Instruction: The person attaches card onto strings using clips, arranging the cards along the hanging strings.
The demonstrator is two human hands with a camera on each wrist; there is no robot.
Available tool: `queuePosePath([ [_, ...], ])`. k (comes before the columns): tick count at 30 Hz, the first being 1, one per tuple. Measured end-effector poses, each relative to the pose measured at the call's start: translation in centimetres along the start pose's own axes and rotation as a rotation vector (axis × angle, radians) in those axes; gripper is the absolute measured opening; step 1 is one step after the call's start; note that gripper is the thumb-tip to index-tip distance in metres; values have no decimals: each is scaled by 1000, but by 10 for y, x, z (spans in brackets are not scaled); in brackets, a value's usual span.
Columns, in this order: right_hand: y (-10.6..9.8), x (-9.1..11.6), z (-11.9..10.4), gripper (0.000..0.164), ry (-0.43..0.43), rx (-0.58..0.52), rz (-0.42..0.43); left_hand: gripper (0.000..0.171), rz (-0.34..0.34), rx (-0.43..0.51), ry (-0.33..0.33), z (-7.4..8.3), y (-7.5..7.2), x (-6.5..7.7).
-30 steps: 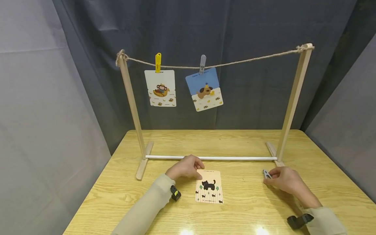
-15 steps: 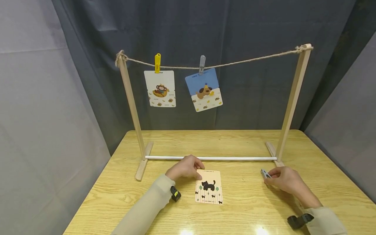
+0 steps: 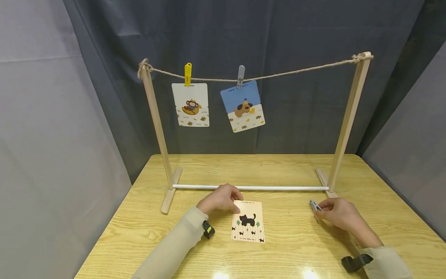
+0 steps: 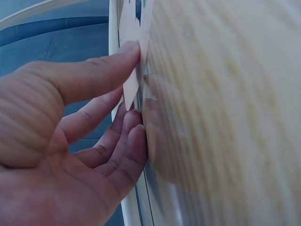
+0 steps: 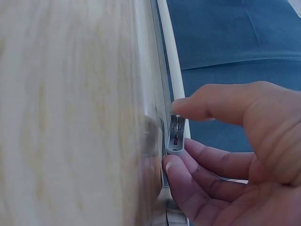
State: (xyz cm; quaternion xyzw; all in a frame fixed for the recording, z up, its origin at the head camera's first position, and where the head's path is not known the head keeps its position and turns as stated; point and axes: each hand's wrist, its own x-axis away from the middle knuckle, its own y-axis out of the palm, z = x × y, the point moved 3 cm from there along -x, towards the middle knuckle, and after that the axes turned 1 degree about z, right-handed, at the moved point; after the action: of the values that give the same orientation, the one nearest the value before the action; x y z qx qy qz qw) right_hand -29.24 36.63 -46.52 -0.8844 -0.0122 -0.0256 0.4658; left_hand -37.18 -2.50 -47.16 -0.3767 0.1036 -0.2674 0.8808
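A cream picture card (image 3: 248, 228) with a black cat lies near the middle of the table. My left hand (image 3: 222, 198) pinches its upper left corner; in the left wrist view, the thumb (image 4: 106, 70) presses on the face of the card (image 4: 132, 89) and the fingers curl behind it. To the right, my right hand (image 3: 339, 213) holds a grey clothespin (image 3: 315, 205) close over the table. The right wrist view has this clothespin (image 5: 176, 134) between the thumb above and the fingertips below.
A wooden frame with two posts (image 3: 349, 124) and a white bar (image 3: 278, 188) stands behind the hands. From its twine (image 3: 296, 71) hang a monkey card (image 3: 190, 93), under a yellow clothespin (image 3: 187, 73), and a tilted dog card (image 3: 244, 124), under a grey clothespin (image 3: 241, 75).
The grey clothespin has shifted slightly to the left and turned a little in my right hand's fingers. My left hand stays in place at the card's corner.
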Motion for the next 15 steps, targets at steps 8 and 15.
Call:
queuePosePath([
  [8,0,0,-1,52,0,-8,1,38,-5,15,-18,-3,-1,-1],
  [15,0,1,-2,48,-30,0,45,40,6,3,-16,-3,-3,1],
])
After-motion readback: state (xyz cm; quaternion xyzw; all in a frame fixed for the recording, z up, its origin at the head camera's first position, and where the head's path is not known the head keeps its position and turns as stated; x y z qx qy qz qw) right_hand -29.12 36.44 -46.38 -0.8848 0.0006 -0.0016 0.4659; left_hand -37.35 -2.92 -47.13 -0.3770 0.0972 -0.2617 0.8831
